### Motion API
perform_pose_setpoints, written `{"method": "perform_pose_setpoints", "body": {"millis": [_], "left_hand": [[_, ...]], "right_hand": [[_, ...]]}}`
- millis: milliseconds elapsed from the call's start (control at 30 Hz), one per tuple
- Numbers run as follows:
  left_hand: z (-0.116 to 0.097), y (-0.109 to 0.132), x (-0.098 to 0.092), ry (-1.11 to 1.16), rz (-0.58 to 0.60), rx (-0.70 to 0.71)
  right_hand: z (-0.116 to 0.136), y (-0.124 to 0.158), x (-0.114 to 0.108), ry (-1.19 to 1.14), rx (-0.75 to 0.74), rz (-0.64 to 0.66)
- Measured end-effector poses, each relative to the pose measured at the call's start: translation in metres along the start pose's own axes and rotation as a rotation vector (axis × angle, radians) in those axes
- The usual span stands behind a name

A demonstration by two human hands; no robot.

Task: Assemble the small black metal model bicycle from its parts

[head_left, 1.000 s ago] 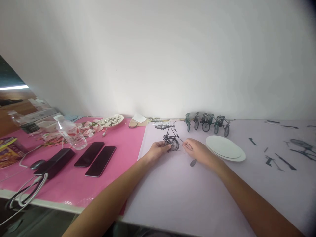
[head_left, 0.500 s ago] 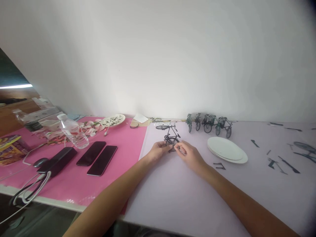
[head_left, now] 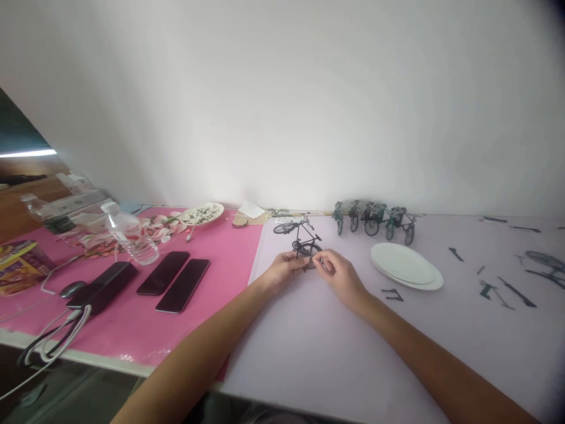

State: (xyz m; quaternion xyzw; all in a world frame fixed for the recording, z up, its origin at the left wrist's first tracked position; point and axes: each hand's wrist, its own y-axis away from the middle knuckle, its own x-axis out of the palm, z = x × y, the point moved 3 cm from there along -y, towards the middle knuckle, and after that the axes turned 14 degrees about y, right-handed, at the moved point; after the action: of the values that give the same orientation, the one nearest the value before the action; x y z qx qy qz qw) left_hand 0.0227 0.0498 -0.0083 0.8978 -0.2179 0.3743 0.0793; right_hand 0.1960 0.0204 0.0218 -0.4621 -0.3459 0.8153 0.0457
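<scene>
Between my hands is a small dark model bicycle (head_left: 304, 240), tilted, with its front wheel (head_left: 286, 228) up at the far left and its rear wheel (head_left: 308, 249) nearest me. My left hand (head_left: 283, 269) is closed around the rear wheel's lower left side. The fingers of my right hand (head_left: 336, 270) are pinched together at the right edge of that wheel; whether a small part sits in the pinch I cannot make out. To the right of my right hand lies a loose dark U-shaped part (head_left: 392, 295).
Several assembled model bicycles (head_left: 373, 221) stand along the wall. White plates (head_left: 406, 265) lie stacked right of centre, with loose bicycle parts (head_left: 507, 291) farther right. On the pink left side are two phones (head_left: 183, 285), a power strip (head_left: 103, 285) and a water bottle (head_left: 132, 235).
The model bicycle has tilted slightly; its front wheel and handlebar have shifted a little. My hands stay at the rear wheel, almost in the same place.
</scene>
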Motion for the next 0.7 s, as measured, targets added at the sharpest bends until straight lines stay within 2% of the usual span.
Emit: {"method": "perform_pose_setpoints", "body": {"millis": [200, 700], "left_hand": [[0.0001, -0.0011, -0.0016, -0.008, -0.001, 0.000], [-0.0008, -0.0007, -0.0012, -0.004, -0.022, -0.005]], "right_hand": [[-0.0001, -0.0006, -0.0012, 0.007, 0.035, 0.035], [0.0007, 0.0019, 0.0009, -0.039, 0.044, -0.002]]}}
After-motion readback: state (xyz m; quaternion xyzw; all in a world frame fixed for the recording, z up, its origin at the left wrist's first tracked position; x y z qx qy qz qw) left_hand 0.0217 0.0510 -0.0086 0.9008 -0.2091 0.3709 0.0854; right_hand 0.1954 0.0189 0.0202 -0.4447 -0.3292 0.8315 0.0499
